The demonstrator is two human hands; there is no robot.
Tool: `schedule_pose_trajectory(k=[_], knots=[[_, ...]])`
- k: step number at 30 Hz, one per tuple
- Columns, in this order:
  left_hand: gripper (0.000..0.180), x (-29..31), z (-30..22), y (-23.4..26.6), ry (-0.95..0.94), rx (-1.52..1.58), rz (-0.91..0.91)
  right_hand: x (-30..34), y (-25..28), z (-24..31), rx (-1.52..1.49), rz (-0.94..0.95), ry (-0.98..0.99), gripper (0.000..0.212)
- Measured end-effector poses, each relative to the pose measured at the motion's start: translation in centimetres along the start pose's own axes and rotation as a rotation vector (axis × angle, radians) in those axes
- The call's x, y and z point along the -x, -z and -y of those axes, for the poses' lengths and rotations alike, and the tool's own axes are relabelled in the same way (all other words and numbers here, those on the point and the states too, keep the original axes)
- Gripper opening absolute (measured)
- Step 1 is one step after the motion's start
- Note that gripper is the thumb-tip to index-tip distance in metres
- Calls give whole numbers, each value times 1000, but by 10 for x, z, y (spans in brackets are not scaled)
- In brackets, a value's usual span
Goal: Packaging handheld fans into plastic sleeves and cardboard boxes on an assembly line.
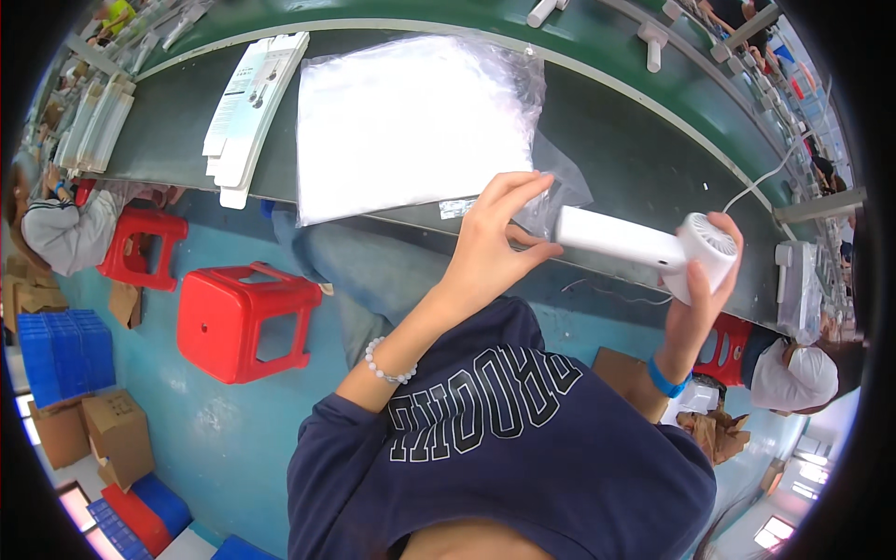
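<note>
My right hand (711,266) is wrapped round the head of a white handheld fan (621,241), whose handle points left toward my other hand. The fan's round grille faces up and to the right. My left hand (499,219) has its thumb and fingertips on a thin clear plastic bag (539,213), just beyond the end of the handle. Part of the bag lies over the table edge behind my fingers. Close to my left hand, on the table, rests a large clear-wrapped stack of white sheets or bags (411,126).
Flat printed cartons (252,98) lie on the dark worktable (625,159), left of the stack. A green conveyor (373,11) runs along the far side, with more white fans (653,47). A white cable (770,173) crosses at right. Red stools (247,322) and seated people flank me.
</note>
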State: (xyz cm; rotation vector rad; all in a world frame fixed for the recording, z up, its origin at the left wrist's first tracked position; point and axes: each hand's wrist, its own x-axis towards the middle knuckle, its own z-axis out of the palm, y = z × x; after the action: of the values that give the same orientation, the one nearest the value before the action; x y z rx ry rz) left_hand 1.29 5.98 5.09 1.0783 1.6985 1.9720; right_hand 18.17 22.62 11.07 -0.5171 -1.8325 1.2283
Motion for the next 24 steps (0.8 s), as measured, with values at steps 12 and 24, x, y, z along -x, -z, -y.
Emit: schedule_pose_trajectory(k=[12, 24], knots=[[64, 7, 3, 0, -26, 47, -9, 3, -38, 3, 318, -42, 130, 46], [67, 0, 5, -11, -119, 121, 141, 15, -54, 11, -307, 355, -460, 44]])
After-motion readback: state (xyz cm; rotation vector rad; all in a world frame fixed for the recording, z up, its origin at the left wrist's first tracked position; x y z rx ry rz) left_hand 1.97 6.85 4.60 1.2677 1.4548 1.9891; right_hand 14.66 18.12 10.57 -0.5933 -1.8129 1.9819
